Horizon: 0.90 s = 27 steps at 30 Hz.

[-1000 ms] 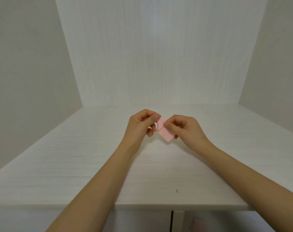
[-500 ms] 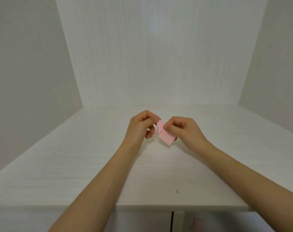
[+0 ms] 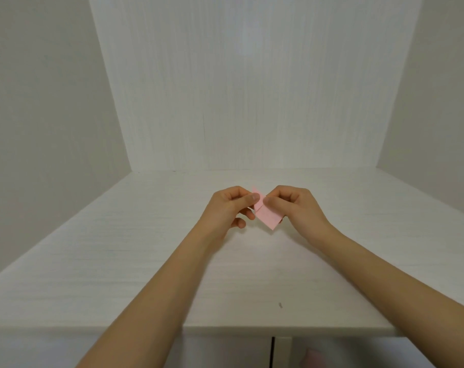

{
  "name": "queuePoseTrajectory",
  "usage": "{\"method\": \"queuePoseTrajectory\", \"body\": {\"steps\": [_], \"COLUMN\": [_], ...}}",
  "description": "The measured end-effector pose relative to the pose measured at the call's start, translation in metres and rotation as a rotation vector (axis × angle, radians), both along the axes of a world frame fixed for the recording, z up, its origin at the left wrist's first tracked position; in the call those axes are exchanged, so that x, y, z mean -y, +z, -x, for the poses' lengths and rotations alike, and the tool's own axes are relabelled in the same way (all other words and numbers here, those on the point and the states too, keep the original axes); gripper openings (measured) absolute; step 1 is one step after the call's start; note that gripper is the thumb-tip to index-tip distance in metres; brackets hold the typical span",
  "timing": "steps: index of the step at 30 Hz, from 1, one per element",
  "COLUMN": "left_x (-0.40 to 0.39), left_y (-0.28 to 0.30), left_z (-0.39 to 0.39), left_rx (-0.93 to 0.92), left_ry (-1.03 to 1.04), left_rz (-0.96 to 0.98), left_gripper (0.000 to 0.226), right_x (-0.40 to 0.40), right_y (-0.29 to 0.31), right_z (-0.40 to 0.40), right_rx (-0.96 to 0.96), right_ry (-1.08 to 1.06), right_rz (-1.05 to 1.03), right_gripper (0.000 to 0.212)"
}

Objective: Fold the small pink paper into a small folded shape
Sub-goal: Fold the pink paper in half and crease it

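I see two bare arms reaching out over a white table (image 3: 119, 261). The hands meet in the middle of the table, a bit above it, closer to the back wall (image 3: 239, 88) than to the front edge.

The pink paper (image 3: 267, 217) is between the two hands. It is small and already folded some. It looks like a long strip that tilts, with its low corner pointing down at the table and toward the right. A little pink tip sticks up at the top, just above the fingers. The paper is not lying on the table. It is held up in the air.

My left hand (image 3: 227, 208) is curled. Its thumb and first finger pinch the top left part of the paper. Two other fingers hang curled below, near the paper's left edge, and I cannot tell if they touch it.

My right hand (image 3: 296, 205) is curled too. Its thumb presses on the front of the paper and its fingers are tucked behind, so it pinches the paper from the right. The low end of the paper pokes out under this hand.

There is a tiny dark mark (image 3: 280, 305) on the table, near the front edge and well apart from the hands.

Under the table's front edge I see white cabinet doors (image 3: 225, 351) with a thin dark gap between them.
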<state>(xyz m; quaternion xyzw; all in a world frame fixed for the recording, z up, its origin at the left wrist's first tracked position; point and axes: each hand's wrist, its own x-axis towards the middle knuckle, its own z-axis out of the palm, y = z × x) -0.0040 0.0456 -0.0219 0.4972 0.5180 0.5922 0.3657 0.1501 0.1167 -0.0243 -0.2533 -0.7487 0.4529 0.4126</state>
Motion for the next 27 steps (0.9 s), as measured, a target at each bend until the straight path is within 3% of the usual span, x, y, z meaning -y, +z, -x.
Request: {"method": "queuePoseTrajectory", "body": {"steps": [13, 27], "left_x": [-0.0032, -0.0016], "left_y": [0.0, -0.0012], "left_z": [-0.0002, -0.0019], "left_rx": [-0.033, 0.088], "left_ry": [0.016, -0.026], "left_rz": [0.0, 0.0], "left_gripper": [0.015, 0.008], "right_x": [-0.0002, -0.004], "right_y": [0.0001, -0.0012], "right_z": [0.0004, 0.0017], "right_rx": [-0.053, -0.133], "right_ry": [0.017, 0.0], "right_rz": [0.048, 0.12], "right_gripper": [0.02, 0.019]}}
